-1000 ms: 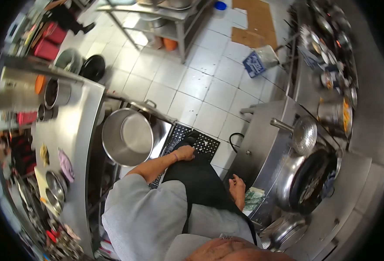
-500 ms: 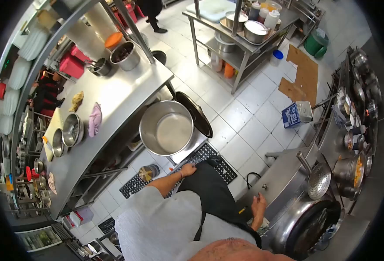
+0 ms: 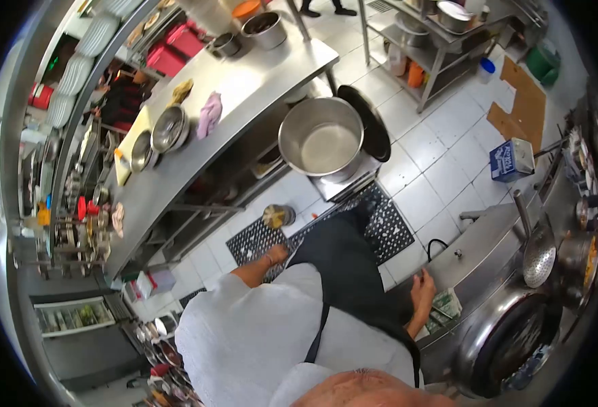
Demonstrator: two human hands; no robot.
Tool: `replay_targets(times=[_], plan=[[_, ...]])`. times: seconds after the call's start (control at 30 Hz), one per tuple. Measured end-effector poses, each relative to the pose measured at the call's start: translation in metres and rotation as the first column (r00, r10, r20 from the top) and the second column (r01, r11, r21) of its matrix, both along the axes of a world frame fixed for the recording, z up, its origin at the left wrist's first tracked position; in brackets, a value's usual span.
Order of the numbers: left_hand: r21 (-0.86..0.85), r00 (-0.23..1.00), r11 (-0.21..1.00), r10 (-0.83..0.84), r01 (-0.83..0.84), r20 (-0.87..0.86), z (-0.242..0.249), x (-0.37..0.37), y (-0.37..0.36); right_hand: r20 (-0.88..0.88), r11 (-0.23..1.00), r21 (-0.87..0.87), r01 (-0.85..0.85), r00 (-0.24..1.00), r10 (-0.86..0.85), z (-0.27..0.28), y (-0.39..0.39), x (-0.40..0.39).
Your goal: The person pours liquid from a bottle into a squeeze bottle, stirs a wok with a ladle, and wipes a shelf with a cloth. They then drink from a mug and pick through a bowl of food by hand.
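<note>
The left hand (image 3: 276, 256) hangs loose by the hip, fingers lightly curled and holding nothing, above the black floor mat (image 3: 380, 224). The right hand (image 3: 422, 285) is spread open, empty, just beside the steel front of the stove (image 3: 479, 254) and close above a green-patterned cloth (image 3: 446, 305). A black wok (image 3: 516, 339) sits in the stove, with a skimmer (image 3: 538, 256) resting near it. Ahead on a low stand is a big empty pot (image 3: 321, 139), its dark lid (image 3: 373, 132) leaning against it. The long surface (image 3: 245, 88) to the left carries bowls (image 3: 167, 129) and a pink rag (image 3: 209, 114).
</note>
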State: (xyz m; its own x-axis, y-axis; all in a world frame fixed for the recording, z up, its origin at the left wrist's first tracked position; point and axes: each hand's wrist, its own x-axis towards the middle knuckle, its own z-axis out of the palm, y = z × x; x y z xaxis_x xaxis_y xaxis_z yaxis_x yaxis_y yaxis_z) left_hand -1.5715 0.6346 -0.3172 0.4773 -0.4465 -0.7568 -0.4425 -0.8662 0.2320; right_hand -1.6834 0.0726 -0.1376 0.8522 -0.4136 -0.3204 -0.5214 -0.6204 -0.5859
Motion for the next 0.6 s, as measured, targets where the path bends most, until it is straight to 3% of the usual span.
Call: replay_targets(times=[0.03, 0.07, 0.1, 0.13, 0.17, 0.2, 0.27, 0.37, 0.47, 0.57, 0.6], plan=[[0.002, 0.994, 0.994, 0.110, -0.110, -0.011, 0.001, -0.006, -0.003, -0.001, 1.000, 0.004, -0.006, 1.000, 0.006, 0.000, -0.001, 0.001], [0.030, 0.889, 0.894, 0.448, -0.447, -0.094, 0.011, -0.015, -0.011, -0.002, 1.000, 0.002, -0.009, 1.000, 0.009, -0.002, -0.002, -0.001], [0.082, 0.716, 0.735, 0.676, -0.673, -0.176, 0.017, -0.019, -0.019, -0.005, 1.000, -0.005, -0.014, 1.000, 0.014, -0.002, -0.005, -0.004], [0.090, 0.657, 0.682, 0.727, -0.726, -0.199, 0.023, -0.021, -0.027, -0.005, 1.000, -0.014, -0.021, 1.000, 0.020, 0.000, -0.007, -0.004], [-0.030, 0.734, 0.733, 0.678, -0.680, -0.045, 0.020, -0.024, -0.030, -0.005, 0.998, -0.041, -0.039, 0.999, 0.039, 0.003, -0.007, -0.003], [-0.026, 0.804, 0.804, 0.595, -0.595, 0.012, 0.016, -0.024, -0.030, -0.014, 0.998, -0.039, -0.049, 0.999, 0.049, 0.006, -0.006, -0.001], [-0.181, 0.634, 0.620, 0.773, -0.764, -0.030, 0.010, -0.025, -0.028, -0.026, 0.998, -0.036, -0.058, 0.998, 0.057, 0.011, -0.005, 0.005], [-0.345, 0.528, 0.462, 0.839, -0.817, -0.128, 0.004, -0.033, -0.013, -0.048, 0.992, -0.051, -0.118, 0.992, 0.115, -0.003, -0.006, 0.012], [-0.268, 0.578, 0.555, 0.816, -0.787, -0.006, -0.004, -0.046, 0.005, -0.058, 0.988, -0.034, -0.150, 0.987, 0.148, 0.005, 0.008, 0.028], [-0.145, 0.480, 0.476, 0.877, -0.868, 0.003, 0.002, -0.070, 0.022, -0.056, 0.975, -0.090, -0.205, 0.978, 0.200, 0.008, 0.028, 0.043], [-0.123, 0.384, 0.375, 0.922, -0.919, -0.053, 0.008, -0.078, 0.027, -0.051, 0.972, -0.084, -0.219, 0.975, 0.215, 0.006, 0.035, 0.049]])
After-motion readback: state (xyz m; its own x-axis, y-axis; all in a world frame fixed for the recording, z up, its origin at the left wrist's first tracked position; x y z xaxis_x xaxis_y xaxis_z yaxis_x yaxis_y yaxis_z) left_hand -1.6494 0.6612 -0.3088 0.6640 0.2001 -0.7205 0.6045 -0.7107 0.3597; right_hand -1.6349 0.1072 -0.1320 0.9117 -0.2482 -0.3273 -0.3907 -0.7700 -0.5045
